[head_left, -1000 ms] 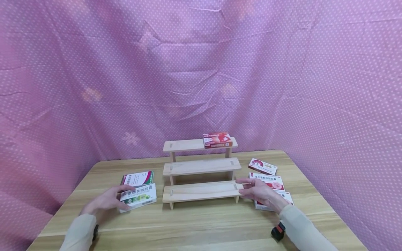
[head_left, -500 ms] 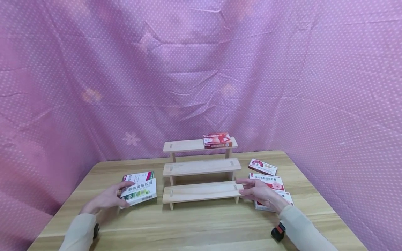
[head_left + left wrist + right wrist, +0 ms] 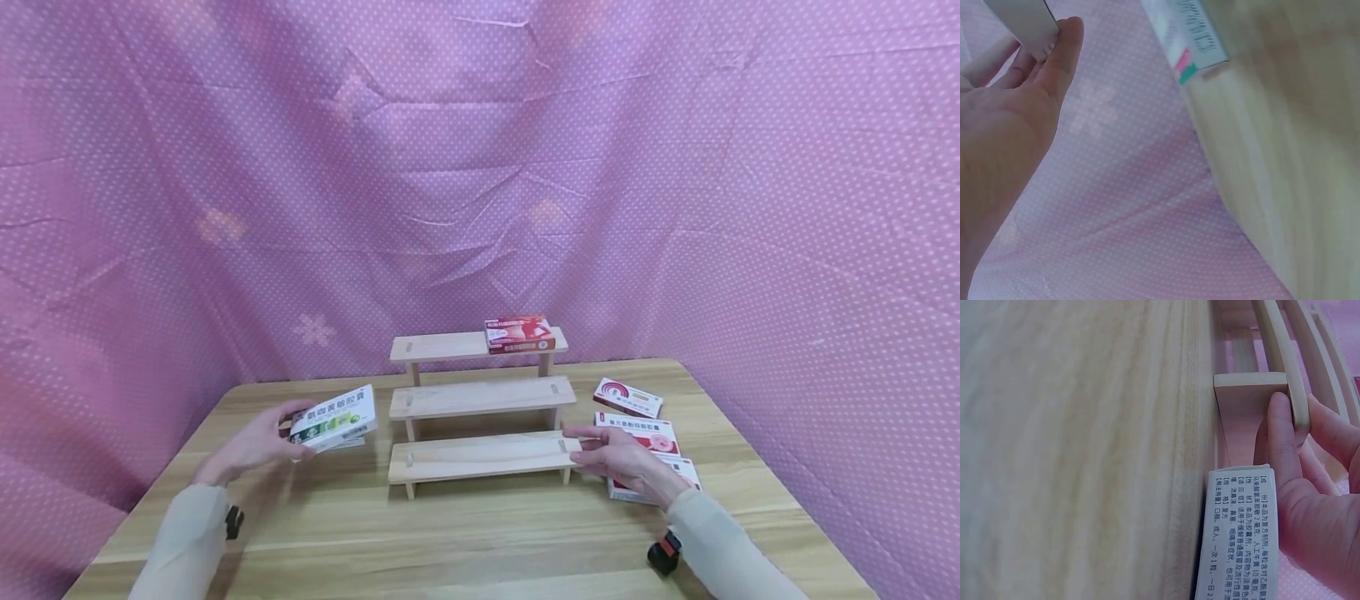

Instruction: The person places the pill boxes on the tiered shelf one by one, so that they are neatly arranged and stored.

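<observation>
My left hand (image 3: 255,443) grips a white and green medicine box (image 3: 333,419) by its left end, raised and tilted above the left side of the table. In the left wrist view, thumb and fingers pinch one end of this box (image 3: 1025,28). Mostly hidden beneath it in the head view lies another medicine box (image 3: 351,442), whose barcode side (image 3: 1197,31) shows in the left wrist view. My right hand (image 3: 624,461) pinches the right end of the lowest board (image 3: 480,457) of a three-step wooden stand, thumb and fingers on either side of the board (image 3: 1297,403).
A red medicine box (image 3: 517,333) sits on the top step (image 3: 442,346), towards its right end. Right of the stand lie a small medicine box (image 3: 628,397) and two larger white and red ones (image 3: 641,433), partly behind my right hand. A pink dotted cloth (image 3: 480,208) hangs behind the wooden table (image 3: 450,542).
My left hand has lifted the white and green box up and away from the front of the table, tilting it. The right hand has stayed on the board's end.
</observation>
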### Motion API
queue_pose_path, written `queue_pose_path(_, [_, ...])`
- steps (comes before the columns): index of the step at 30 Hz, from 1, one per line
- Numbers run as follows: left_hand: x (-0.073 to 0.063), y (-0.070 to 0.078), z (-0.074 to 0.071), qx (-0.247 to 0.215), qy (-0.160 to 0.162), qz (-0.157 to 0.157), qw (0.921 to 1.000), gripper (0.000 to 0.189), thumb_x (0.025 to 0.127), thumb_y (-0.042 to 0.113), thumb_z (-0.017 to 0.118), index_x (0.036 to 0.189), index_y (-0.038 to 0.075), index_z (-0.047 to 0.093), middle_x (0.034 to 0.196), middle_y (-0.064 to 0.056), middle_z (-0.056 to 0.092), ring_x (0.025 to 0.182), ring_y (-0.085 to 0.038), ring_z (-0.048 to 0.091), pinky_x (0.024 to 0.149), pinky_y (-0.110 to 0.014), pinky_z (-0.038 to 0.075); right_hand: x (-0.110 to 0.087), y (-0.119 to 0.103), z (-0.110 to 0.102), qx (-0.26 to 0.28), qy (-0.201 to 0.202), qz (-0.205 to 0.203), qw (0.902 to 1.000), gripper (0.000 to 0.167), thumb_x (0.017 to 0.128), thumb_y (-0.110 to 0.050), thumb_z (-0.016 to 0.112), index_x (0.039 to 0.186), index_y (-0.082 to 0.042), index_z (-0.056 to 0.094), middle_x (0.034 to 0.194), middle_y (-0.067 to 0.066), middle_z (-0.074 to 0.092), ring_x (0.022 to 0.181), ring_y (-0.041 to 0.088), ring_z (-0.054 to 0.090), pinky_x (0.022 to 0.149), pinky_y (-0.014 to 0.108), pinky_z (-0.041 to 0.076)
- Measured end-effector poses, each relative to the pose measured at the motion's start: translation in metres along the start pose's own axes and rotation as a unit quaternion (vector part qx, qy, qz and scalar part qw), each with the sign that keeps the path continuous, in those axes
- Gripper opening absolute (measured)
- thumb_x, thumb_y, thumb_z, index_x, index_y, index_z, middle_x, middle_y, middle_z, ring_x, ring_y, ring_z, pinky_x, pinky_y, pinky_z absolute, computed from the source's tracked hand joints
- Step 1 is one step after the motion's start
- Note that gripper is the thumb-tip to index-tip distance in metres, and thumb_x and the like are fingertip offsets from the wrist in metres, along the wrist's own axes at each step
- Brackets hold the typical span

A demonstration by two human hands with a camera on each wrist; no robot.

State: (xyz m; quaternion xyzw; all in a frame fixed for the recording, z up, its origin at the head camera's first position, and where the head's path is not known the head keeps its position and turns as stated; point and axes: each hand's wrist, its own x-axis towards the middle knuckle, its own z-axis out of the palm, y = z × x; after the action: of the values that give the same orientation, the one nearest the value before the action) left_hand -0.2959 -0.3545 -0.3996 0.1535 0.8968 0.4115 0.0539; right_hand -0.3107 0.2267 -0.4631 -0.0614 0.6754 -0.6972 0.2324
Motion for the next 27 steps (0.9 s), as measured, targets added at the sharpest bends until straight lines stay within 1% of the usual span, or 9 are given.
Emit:
queue_pose_path(4, [0.004,0.01,-0.006,0.019,0.018,0.003,0.9996,0.088,0.077,0.018,0.081,0.149,0.0,0.033,0.123,-0.02,0.057,0.105,-0.024,0.056,0.08,-0.022,0.052,0.0,0.0,0.0,0.0,0.004,0.005,1.0,0.057,0.089,-0.003,0.069,0.142,0.001,0.047,0.115,0.011,0.06,0.098,0.015,0.066,0.088,0.029,0.057])
queue_pose_path(8, [0.011,0.017,-0.008,0.013,0.032,0.01,0.9993,0.086,0.078,0.021,0.082,0.148,0.003,0.035,0.125,-0.019,0.057,0.105,-0.022,0.057,0.08,-0.023,0.053,0.001,0.0,-0.001,0.001,0.007,0.006,1.0,0.057,0.088,-0.003,0.069,0.141,0.001,0.047,0.116,0.012,0.06,0.099,0.017,0.066,0.089,0.029,0.058])
queue_pose_path(11, [0.016,0.021,-0.007,0.007,0.039,0.017,0.9991,0.086,0.078,0.021,0.082,0.148,0.003,0.035,0.125,-0.02,0.057,0.103,-0.021,0.059,0.08,-0.023,0.054,0.001,0.0,-0.001,0.005,0.005,0.006,1.0,0.058,0.089,-0.002,0.068,0.142,0.002,0.046,0.117,0.012,0.061,0.1,0.017,0.067,0.09,0.03,0.057])
queue_pose_path(13, [0.019,0.024,-0.007,0.005,0.043,0.02,0.9988,0.086,0.079,0.021,0.081,0.148,0.003,0.034,0.126,-0.021,0.056,0.105,-0.022,0.058,0.081,-0.022,0.054,0.002,-0.001,-0.001,0.006,0.003,0.006,1.0,0.058,0.089,-0.002,0.068,0.143,0.002,0.045,0.117,0.012,0.061,0.1,0.018,0.067,0.091,0.031,0.057])
queue_pose_path(16, [0.025,0.029,-0.005,0.005,0.051,0.023,0.9984,0.085,0.08,0.024,0.081,0.148,0.004,0.035,0.131,-0.02,0.054,0.111,-0.025,0.057,0.083,-0.021,0.053,0.001,-0.001,-0.001,0.001,0.006,0.006,1.0,0.059,0.089,-0.003,0.068,0.143,0.001,0.045,0.116,0.012,0.061,0.099,0.018,0.067,0.089,0.03,0.058])
queue_pose_path(20, [0.035,0.039,-0.003,0.009,0.064,0.034,0.9973,0.086,0.08,0.026,0.081,0.149,0.004,0.034,0.134,-0.022,0.049,0.116,-0.033,0.055,0.084,-0.02,0.052,0.0,-0.002,-0.001,-0.007,0.014,0.007,0.9998,0.059,0.088,-0.004,0.069,0.142,0.0,0.047,0.115,0.012,0.06,0.097,0.017,0.066,0.086,0.027,0.058])
queue_pose_path(23, [0.042,0.046,-0.001,0.017,0.07,0.042,0.9965,0.089,0.08,0.027,0.081,0.15,0.002,0.032,0.134,-0.023,0.047,0.116,-0.038,0.055,0.086,-0.023,0.052,0.0,-0.003,0.0,-0.013,0.016,0.006,0.9998,0.058,0.088,-0.003,0.07,0.141,0.001,0.048,0.114,0.012,0.059,0.097,0.017,0.065,0.085,0.027,0.058])
queue_pose_path(24, [0.044,0.048,0.0,0.022,0.073,0.04,0.9963,0.09,0.08,0.028,0.081,0.15,0.002,0.032,0.135,-0.023,0.048,0.117,-0.038,0.055,0.088,-0.025,0.052,0.0,-0.003,0.0,-0.014,0.016,0.006,0.9998,0.058,0.088,-0.003,0.07,0.141,0.001,0.048,0.114,0.012,0.059,0.096,0.017,0.065,0.085,0.027,0.058])
queue_pose_path(27, [0.05,0.054,0.003,0.023,0.076,0.04,0.996,0.092,0.08,0.029,0.081,0.151,0.002,0.03,0.136,-0.023,0.049,0.12,-0.039,0.054,0.094,-0.036,0.052,0.0,-0.003,0.001,-0.017,0.015,0.004,0.9997,0.057,0.088,-0.003,0.069,0.141,0.001,0.048,0.113,0.011,0.059,0.096,0.017,0.065,0.085,0.027,0.058])
